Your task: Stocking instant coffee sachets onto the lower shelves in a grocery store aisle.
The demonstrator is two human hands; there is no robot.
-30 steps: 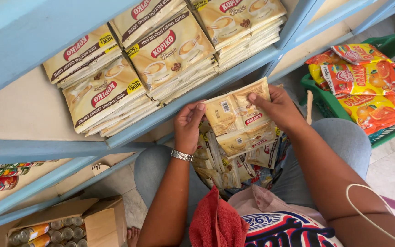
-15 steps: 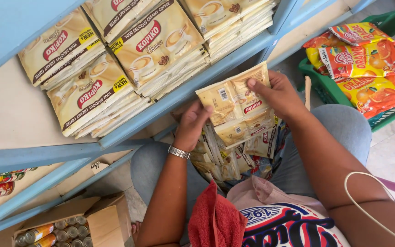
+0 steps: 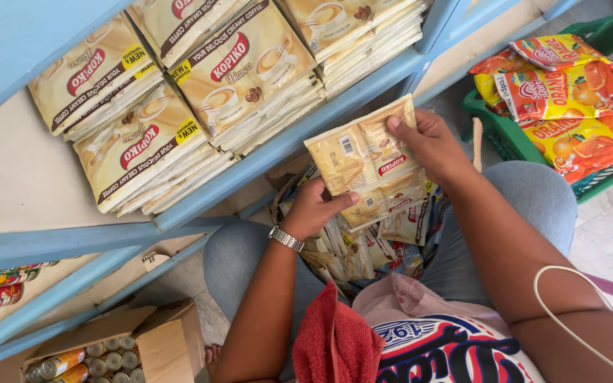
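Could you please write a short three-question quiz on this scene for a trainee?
1. True or false: both hands grip the same strip of beige sachets.
2. Which hand wears a metal wristwatch?
A. left hand
B. right hand
C. neither
3. Fill in: the orange drink packets lie in a ____ basket.

Key:
1. True. The right hand pinches the strip's top edge, and the left hand holds its lower edge.
2. A
3. green

Stacks of larger beige packets fill the blue shelf above the hands, and a cardboard box of cans sits lower left.
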